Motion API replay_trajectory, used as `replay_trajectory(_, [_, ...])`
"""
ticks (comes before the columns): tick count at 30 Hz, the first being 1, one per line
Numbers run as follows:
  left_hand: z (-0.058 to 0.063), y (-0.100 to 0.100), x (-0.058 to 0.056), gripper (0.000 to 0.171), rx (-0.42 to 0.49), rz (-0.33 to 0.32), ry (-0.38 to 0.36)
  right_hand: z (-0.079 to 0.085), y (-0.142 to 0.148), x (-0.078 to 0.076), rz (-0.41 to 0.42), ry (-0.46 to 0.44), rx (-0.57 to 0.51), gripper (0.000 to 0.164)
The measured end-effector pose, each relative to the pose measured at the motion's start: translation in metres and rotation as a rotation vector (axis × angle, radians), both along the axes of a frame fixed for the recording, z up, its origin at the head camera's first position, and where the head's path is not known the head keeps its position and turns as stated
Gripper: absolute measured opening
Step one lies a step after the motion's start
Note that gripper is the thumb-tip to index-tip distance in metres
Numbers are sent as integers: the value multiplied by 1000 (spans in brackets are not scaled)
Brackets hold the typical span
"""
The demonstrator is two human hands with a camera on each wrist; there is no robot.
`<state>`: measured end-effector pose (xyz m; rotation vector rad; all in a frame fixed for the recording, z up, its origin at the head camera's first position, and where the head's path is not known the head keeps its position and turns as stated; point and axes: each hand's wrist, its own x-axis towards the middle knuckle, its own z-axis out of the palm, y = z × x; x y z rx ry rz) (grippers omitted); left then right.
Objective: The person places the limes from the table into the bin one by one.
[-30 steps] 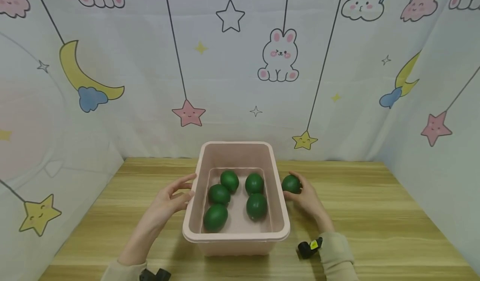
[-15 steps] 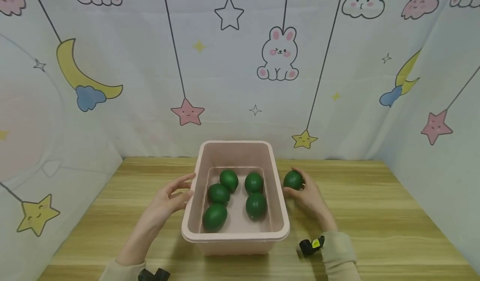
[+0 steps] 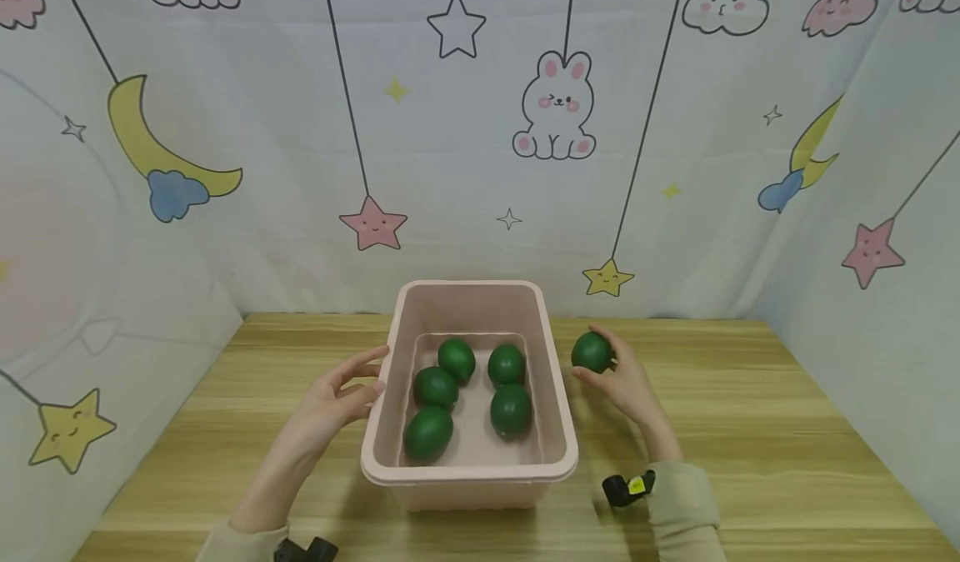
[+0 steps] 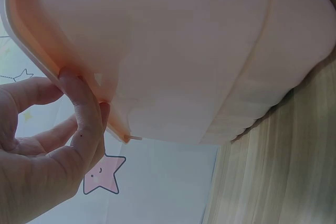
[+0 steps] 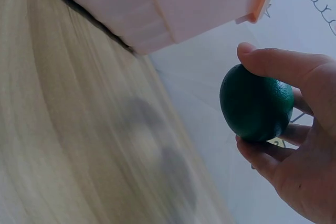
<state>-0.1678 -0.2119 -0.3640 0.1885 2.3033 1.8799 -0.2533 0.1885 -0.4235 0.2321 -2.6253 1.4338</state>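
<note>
A pale pink plastic storage bin point(image 3: 480, 495) stands in the middle of the table with several dark green avocados point(image 3: 512, 411) lying on its floor. To the right of the bin, my right hand point(image 3: 628, 385) pinches one more avocado point(image 5: 254, 103) between thumb and fingers. The right wrist view has it raised off the tabletop, apart from the bin wall. At the bin's left rim, my left hand point(image 3: 333, 399) grips with bent fingers and thumb. Some of those fingertips point(image 4: 71, 80) are tucked under the rim in the left wrist view.
The wooden table point(image 3: 750, 429) stretches out on both sides of the bin. Behind it hangs a white curtain point(image 3: 465, 162) printed with stars, moons and rabbits. A black wrist camera point(image 3: 626, 489) sits by the right sleeve, another point(image 3: 306, 550) by the left.
My right hand has moved a little away from the bin, to the right and back, with the avocado in its fingers. The left hand keeps its place on the rim.
</note>
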Motion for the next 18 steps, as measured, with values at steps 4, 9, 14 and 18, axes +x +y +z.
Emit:
replay_trajectory(4, [0,0,0,55,0,2,0,3,1,0,0,12,1,74])
replay_trajectory(9, [1,1,0,55,-2,3,1,9,2,2,9,28,6,75])
replay_trajectory(14, [2,1,-1,55,-4,10,3,19,1,5,17,55,45,76])
replay_trajectory(18, [0,1,-1,55,-8,10,-4,30,3,13,17,74,79,76])
